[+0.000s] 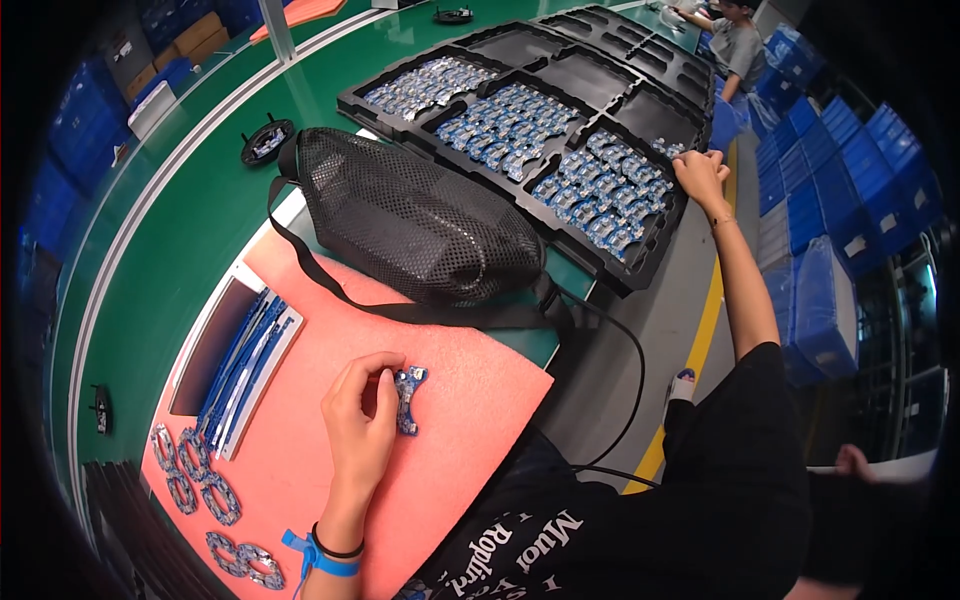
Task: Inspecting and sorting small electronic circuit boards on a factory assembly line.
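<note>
My left hand (362, 415) is over the pink foam mat, its thumb and fingers closed at the edge of a small curved blue circuit board (407, 402). My right arm stretches out to the far right. There my right hand (703, 176) has its fingers bent and pinched together at the rim of a black tray (610, 268), against a small circuit board (666, 148); the fingertips partly hide the contact. Rows of similar circuit boards (600, 195) fill the tray's near compartments. On the mat's left side lie several ring-shaped pairs of boards (220, 498).
A black mesh bag (410, 215) with a strap lies between the mat (470, 370) and the trays. Blue strips fill a white box (240, 370) at left. A black cable (640, 370) hangs beside the table. Blue bins (820, 300) line the right; another person (738, 50) stands far back.
</note>
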The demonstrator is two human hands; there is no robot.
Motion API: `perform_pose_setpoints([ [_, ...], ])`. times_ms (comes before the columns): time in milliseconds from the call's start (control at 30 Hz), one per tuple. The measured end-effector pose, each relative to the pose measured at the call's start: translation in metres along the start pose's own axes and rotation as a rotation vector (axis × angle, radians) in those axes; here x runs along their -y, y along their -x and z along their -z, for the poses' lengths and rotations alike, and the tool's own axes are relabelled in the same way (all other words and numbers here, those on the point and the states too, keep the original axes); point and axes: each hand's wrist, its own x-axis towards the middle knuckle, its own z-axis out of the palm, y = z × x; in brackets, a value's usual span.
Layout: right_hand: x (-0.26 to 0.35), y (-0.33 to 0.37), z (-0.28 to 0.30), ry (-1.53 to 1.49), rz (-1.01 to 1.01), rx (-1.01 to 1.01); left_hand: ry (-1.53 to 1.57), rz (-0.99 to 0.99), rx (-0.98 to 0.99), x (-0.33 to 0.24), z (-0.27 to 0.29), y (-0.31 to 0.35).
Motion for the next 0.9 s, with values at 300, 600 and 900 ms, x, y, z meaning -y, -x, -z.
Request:
perform_pose_setpoints([
  [300, -0.010, -0.021, -0.007, -0.114, -0.142, 0.129, -0.006, -0.019, -0.004, -0.001, -0.001, -0.001],
  [600, -0.010, -0.036, -0.011, -0.053, -0.216, 0.168, -0.021, -0.004, -0.003, -0.003, -0.001, -0.001],
  [900, -0.022, -0.038, 0.001, -0.036, -0.203, 0.278, -0.015, -0.032, 0.004, -0.003, -0.002, -0.002],
])
